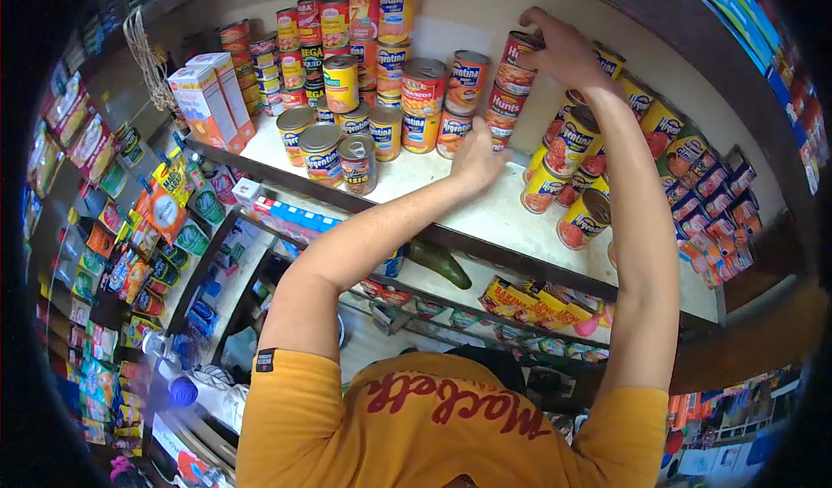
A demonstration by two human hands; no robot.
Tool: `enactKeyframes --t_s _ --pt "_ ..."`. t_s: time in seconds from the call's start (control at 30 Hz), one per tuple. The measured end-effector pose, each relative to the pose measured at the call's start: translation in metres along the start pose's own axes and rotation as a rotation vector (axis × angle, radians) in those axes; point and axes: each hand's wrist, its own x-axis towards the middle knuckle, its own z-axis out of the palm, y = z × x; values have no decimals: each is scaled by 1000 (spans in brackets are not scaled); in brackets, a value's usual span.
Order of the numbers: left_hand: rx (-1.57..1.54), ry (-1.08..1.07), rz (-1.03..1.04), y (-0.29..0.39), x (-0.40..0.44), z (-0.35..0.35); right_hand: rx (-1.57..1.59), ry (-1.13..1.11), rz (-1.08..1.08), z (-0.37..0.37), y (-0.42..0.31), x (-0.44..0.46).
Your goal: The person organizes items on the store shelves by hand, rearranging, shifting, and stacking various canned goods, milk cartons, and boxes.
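Note:
My right hand (563,52) reaches over the top of a stack of red Hunt's cans, its fingers curled round the top Hunt's can (515,65). Under it stand another Hunt's can (505,105) and a lower can mostly covered. My left hand (479,160) is closed low at the front, between this stack and an Argentina can (454,131). Its thumb points up, and what its fingers hold is hidden. A second Argentina can (468,81) rests on the first. Just left, a garbanzos can (423,87) tops another stack.
Several stacked cans crowd the shelf's (472,219) back left, beside orange-and-white boxes (206,107). Yellow Argentina cans (572,141) stand at right, near small stacked tins (715,202). A lower shelf holds yellow packets (537,304) and a dark green object (439,265). Snack packs (165,200) hang left.

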Motion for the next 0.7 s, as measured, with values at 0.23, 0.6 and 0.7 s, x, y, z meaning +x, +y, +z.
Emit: enactKeyframes --t_s 0.23,0.6,0.7 --pt "208 31 -52 6 24 7 -24 -219 35 -7 3 7" --pt "75 -44 34 23 26 3 -281 -249 49 -20 -3 -1" --pt "70 18 162 16 30 24 -444 -238 76 -20 -2 -2"
